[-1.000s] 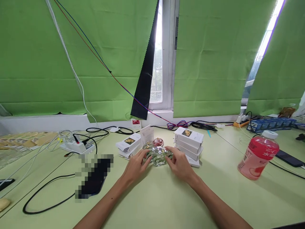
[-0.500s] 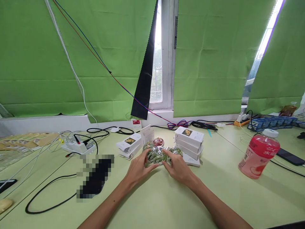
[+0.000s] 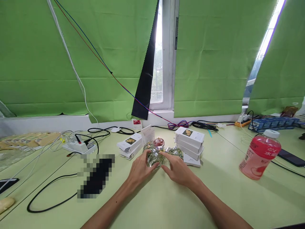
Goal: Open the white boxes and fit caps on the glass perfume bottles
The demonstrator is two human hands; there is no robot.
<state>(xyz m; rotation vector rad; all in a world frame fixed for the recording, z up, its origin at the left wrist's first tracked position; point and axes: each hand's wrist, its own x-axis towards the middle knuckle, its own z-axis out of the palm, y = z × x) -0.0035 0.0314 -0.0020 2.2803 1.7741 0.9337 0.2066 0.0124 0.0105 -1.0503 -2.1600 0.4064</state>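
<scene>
A round, ribbed clear-glass ornament (image 3: pixel 154 158) with a silvery knob on top stands on the table. My left hand (image 3: pixel 140 167) curves around its left side, fingers behind and thumb in front, gripping it. My right hand (image 3: pixel 178 168) is at its right, thumb and index finger apart; the index tip is by the ornament's upper edge, and I cannot tell whether it touches. Another ribbed glass ornament (image 3: pixel 175 152) is just behind my right hand. Further glass ones sit behind, partly hidden, along with a reddish one (image 3: pixel 159 142).
White boxes are stacked at right (image 3: pixel 190 138) and left (image 3: pixel 130 143). A pink drink bottle (image 3: pixel 260 154) stands far right. At left are a power strip (image 3: pixel 78 145), a black cable (image 3: pixel 45 188) and a pixelated dark object (image 3: pixel 96 176). Green blinds (image 3: pixel 209 60) hang behind.
The glass ornament in my left hand has moved slightly left. My right thumb and index finger have come away from its right side, widening the gap there.
</scene>
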